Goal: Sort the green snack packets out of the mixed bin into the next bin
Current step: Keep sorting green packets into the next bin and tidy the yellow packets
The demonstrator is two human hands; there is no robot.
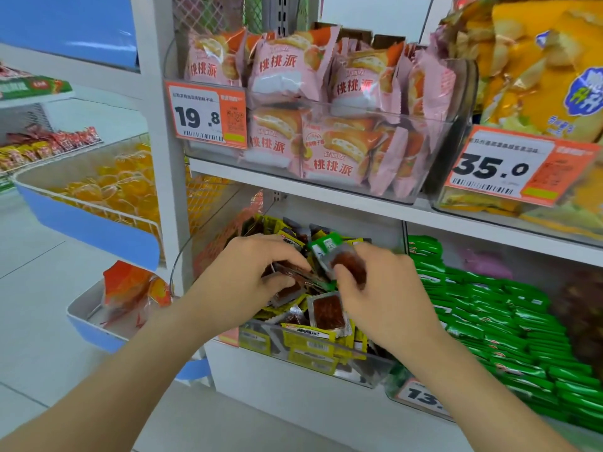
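Now, nearest you, the mixed bin [293, 351] shows yellow packets pressed against its clear front wall. Above the heap, your left hand [261, 265] curls its fingers onto a flat dark packet [291, 275]. Your right hand [375, 288] pinches a green packet [328, 251] by its lower half, held just above the pile. It looks light, thin and slick, so it may slip or crumple; grip the sealed edge, not the soft middle. The next bin [396, 384], to the right, holds rows of green packets.

shop: price tags [206, 114], stocked snack shelves [326, 187].
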